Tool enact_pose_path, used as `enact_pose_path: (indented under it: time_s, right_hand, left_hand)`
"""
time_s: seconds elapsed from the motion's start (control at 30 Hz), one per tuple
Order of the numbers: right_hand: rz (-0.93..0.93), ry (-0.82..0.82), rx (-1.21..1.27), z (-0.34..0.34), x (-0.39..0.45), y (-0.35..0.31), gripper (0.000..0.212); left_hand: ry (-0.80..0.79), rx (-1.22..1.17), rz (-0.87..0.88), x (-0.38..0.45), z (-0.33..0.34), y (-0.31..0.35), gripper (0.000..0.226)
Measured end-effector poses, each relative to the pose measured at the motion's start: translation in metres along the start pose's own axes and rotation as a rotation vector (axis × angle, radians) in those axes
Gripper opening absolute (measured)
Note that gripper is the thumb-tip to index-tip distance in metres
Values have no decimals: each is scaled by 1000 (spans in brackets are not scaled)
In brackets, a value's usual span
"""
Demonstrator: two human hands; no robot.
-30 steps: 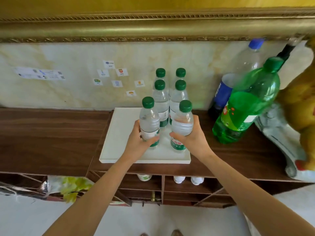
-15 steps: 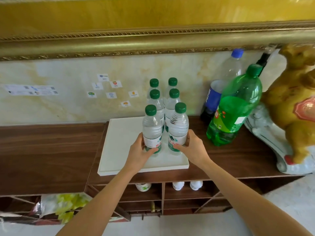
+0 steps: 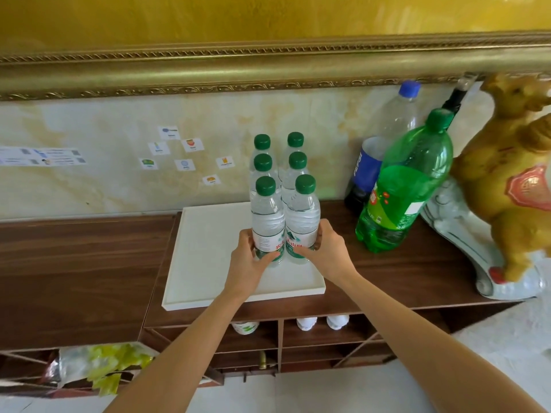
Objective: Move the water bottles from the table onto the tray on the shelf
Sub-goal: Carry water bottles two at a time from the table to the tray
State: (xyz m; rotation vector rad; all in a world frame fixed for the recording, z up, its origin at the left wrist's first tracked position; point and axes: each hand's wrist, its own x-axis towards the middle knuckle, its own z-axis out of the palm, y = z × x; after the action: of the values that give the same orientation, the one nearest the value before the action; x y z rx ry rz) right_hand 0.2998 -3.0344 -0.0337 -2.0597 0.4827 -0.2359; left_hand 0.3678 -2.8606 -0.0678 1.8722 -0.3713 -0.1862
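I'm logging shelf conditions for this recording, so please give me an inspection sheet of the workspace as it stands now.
Surface: dark wood shelf top carrying a white tray.
Job's things: six green-capped water bottles in two columns on the tray; the front left bottle and front right bottle stand side by side at the near end.
Clutter: green soda bottle, blue-capped cola bottle behind it, golden figurine.
Grippers: left hand grips the front left bottle; right hand grips the front right bottle.
Cables: nothing seen.
Surroundings: marble wall with small stickers, gilded frame above, cubbies below holding white containers.
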Motion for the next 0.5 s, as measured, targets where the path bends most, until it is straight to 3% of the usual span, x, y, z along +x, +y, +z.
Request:
enact_pose_path:
  time_s: [0.33,0.5]
  right_hand:
    - [-14,15,-12,3,1,3,56]
    - [-9,-68,-8,1,2,9,65]
  left_hand:
    - [-21,-30,-14,1,1,-1,58]
    - [-91,-56,-3,5,-3,3,71]
